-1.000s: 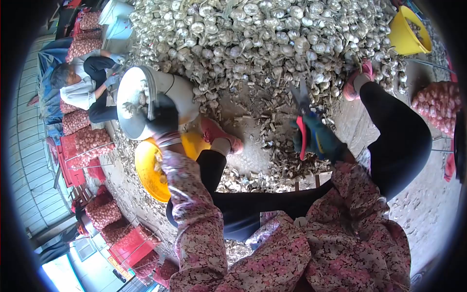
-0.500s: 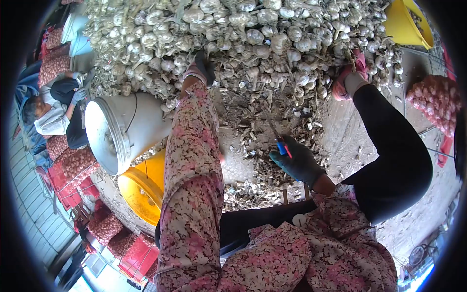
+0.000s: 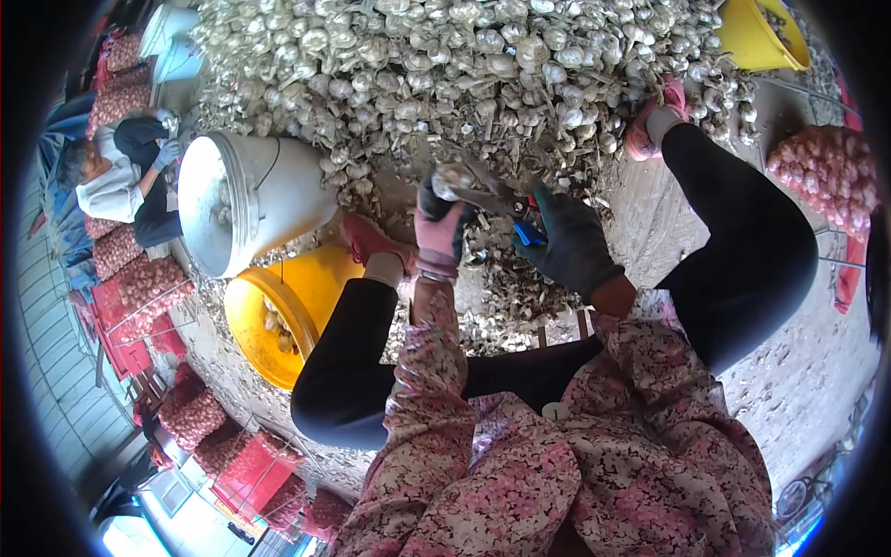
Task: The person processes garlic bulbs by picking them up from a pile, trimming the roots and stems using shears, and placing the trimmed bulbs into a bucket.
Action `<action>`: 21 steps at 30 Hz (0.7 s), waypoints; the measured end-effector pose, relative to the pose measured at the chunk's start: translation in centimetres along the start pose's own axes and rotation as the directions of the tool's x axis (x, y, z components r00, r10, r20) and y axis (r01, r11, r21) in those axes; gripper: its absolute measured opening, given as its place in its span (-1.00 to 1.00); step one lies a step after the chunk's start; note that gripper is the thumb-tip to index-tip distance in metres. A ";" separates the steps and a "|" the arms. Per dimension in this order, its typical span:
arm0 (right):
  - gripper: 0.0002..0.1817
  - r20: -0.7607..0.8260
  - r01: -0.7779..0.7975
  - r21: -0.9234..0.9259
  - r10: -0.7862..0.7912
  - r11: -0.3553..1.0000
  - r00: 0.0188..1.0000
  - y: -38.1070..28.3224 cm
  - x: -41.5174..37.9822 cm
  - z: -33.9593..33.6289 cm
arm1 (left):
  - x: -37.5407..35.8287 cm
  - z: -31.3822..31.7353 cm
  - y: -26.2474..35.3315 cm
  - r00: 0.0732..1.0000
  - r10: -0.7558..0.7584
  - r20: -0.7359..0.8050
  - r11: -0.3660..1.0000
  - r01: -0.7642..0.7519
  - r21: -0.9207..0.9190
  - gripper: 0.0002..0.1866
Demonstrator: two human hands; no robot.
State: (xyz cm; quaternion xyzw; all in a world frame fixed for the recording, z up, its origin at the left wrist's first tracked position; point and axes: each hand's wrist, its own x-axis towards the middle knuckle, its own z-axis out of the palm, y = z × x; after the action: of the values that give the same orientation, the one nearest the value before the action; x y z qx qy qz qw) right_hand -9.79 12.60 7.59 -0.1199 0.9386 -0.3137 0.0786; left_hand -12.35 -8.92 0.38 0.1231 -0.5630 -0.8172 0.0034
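Observation:
My left hand, in a pink and dark glove, is closed around a garlic bulb held up in front of me. In my right hand, gloved in dark grey-green, is a pair of shears with blue and red handles. Their blades point left, spread apart, right at the bulb and its stem. Beyond both hands spreads a large heap of garlic bulbs with dry stems. Cut stem bits litter the floor beneath my hands.
At left stand a white bucket and a tipped yellow bucket with some garlic inside. Another yellow bucket is at far right, above a red net sack of garlic. A person sits at left near more sacks.
My left hand has drawn back from the heap, now with a garlic bulb in it. My right hand has raised the shears to the bulb, their blades now apart.

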 end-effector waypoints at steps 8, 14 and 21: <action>0.00 0.219 0.096 -0.113 -0.069 0.989 0.973 -0.6 -3.1 -1.4 | -6.3 0.5 3.2 0.981 -0.191 -0.022 0.900 0.184 0.396 -0.31; -0.09 0.271 0.127 -0.035 -0.113 0.991 0.956 0.8 -3.7 0.4 | -7.2 1.1 3.5 0.999 -0.042 0.030 0.650 0.004 0.760 -0.30; -0.12 0.338 0.150 -0.081 -0.114 0.985 0.934 1.1 -3.7 0.5 | -7.3 0.9 3.7 0.976 -0.216 0.030 0.399 0.060 0.915 -0.43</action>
State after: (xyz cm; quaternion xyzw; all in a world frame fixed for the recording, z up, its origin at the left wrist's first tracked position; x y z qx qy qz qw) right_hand -6.30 14.16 6.76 -0.2379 0.9169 -0.2438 0.2080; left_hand -5.98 -8.44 5.57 0.0923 -0.9022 -0.3848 -0.1719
